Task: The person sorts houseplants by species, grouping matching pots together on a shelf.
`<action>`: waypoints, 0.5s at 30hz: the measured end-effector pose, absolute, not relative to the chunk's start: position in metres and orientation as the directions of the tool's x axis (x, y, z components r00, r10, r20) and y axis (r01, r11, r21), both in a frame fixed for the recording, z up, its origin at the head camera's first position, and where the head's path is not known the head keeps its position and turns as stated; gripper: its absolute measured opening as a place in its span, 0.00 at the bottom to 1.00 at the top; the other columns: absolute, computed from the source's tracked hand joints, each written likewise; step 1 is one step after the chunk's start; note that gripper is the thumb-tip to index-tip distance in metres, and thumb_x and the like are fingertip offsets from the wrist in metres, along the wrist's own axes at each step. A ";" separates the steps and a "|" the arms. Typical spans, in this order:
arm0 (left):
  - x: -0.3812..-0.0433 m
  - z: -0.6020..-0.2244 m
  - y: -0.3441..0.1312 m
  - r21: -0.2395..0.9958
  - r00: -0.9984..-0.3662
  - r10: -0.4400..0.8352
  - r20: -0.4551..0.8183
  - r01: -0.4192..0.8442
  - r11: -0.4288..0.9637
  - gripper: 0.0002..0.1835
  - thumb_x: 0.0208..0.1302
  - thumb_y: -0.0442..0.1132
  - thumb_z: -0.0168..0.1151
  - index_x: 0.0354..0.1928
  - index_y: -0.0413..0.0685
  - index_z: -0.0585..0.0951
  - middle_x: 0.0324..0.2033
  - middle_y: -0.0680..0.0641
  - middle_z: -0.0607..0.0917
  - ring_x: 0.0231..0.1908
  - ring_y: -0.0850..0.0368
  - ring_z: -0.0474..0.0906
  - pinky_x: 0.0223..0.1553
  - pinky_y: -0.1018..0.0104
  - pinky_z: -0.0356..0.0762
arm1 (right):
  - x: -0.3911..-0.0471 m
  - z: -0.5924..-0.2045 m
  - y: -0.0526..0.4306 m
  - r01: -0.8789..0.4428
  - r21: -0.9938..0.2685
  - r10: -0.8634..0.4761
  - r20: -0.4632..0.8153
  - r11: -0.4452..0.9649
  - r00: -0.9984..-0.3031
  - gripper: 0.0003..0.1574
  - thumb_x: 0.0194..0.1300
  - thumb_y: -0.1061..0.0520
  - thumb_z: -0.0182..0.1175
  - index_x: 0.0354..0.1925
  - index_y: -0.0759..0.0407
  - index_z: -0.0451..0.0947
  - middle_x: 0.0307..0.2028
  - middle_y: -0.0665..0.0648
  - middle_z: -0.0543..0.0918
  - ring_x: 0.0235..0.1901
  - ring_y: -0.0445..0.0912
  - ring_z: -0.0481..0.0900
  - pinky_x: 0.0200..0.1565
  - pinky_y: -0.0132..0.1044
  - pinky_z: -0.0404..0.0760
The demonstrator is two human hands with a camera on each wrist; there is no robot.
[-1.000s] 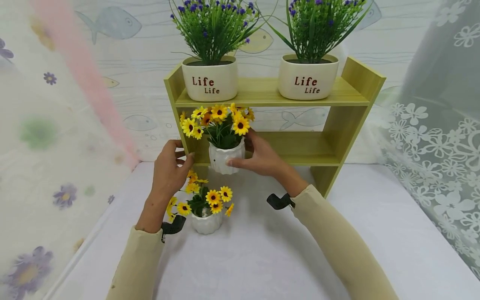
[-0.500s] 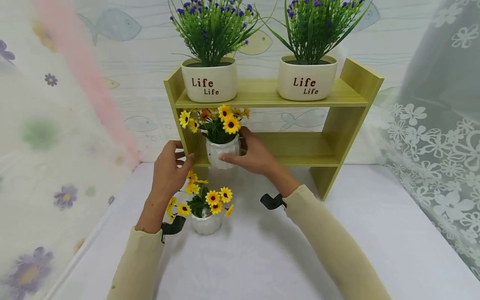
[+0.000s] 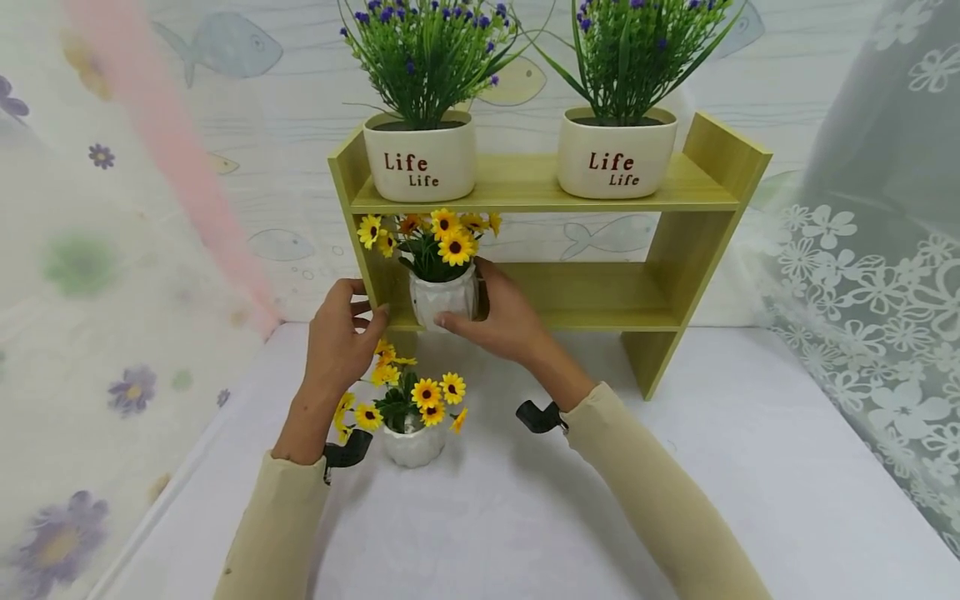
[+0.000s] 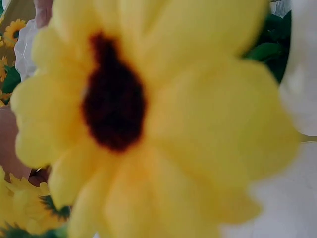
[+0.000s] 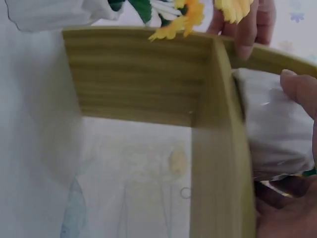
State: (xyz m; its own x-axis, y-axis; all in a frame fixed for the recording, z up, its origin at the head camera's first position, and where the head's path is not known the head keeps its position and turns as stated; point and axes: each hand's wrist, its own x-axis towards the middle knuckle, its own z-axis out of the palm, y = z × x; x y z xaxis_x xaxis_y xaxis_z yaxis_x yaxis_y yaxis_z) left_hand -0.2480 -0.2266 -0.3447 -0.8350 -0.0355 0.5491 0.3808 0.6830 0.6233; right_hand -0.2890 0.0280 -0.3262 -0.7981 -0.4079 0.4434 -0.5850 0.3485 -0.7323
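My right hand (image 3: 504,321) holds a white ribbed flowerpot (image 3: 441,302) with yellow artificial daisies, thumb across its front. The pot is at the left end of the wooden shelf's middle board, its flowers just under the top board. In the right wrist view the pot (image 5: 277,121) sits right at the edge of that board. My left hand (image 3: 336,337) grips the left side panel of the wooden shelf (image 3: 600,292), thumb in front. A second white pot (image 3: 414,447) of yellow daisies stands on the table by my left wrist; one blurred daisy (image 4: 198,119) fills much of the left wrist view.
On the top board stand two cream planters marked "Life", one left (image 3: 422,162) and one right (image 3: 617,158), both with purple-flowered greenery. A white cloth (image 3: 480,533) covers the table. Patterned curtains (image 3: 870,275) hang around the sides and back.
My right hand has carried the potted daisies back and slightly left, onto the line of the middle board. Over the last half second it has shifted only a little. The left hand has stayed put.
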 end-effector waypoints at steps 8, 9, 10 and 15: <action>-0.249 -0.345 -0.227 0.621 -0.830 -0.033 0.557 0.390 0.680 0.21 0.77 0.38 0.63 0.63 0.36 0.72 0.61 0.36 0.79 0.57 0.35 0.86 0.51 0.44 0.89 | -0.262 -0.349 0.046 -0.684 -0.708 -0.320 0.615 0.179 -0.721 0.40 0.65 0.63 0.72 0.71 0.67 0.69 0.69 0.64 0.74 0.68 0.58 0.74 0.69 0.47 0.79; -0.249 -0.345 -0.227 0.622 -0.831 -0.036 0.555 0.386 0.681 0.21 0.77 0.38 0.63 0.63 0.36 0.72 0.61 0.36 0.79 0.57 0.35 0.86 0.50 0.44 0.89 | -0.261 -0.354 0.048 -0.711 -0.686 -0.309 0.650 0.155 -0.694 0.37 0.66 0.65 0.71 0.70 0.69 0.71 0.68 0.65 0.75 0.67 0.59 0.75 0.68 0.48 0.80; -0.249 -0.345 -0.227 0.622 -0.832 -0.037 0.553 0.383 0.683 0.21 0.77 0.39 0.63 0.64 0.36 0.72 0.61 0.36 0.79 0.57 0.35 0.86 0.50 0.44 0.89 | -0.259 -0.359 0.050 -0.736 -0.663 -0.299 0.681 0.136 -0.668 0.35 0.66 0.66 0.70 0.68 0.69 0.72 0.66 0.66 0.76 0.66 0.59 0.76 0.67 0.49 0.81; -0.249 -0.345 -0.228 0.624 -0.837 -0.044 0.545 0.369 0.689 0.21 0.77 0.39 0.63 0.64 0.36 0.72 0.61 0.36 0.79 0.58 0.36 0.86 0.51 0.44 0.89 | -0.255 -0.382 0.052 -0.827 -0.561 -0.272 0.794 0.017 -0.544 0.22 0.65 0.73 0.66 0.57 0.71 0.79 0.54 0.68 0.82 0.52 0.58 0.83 0.56 0.49 0.88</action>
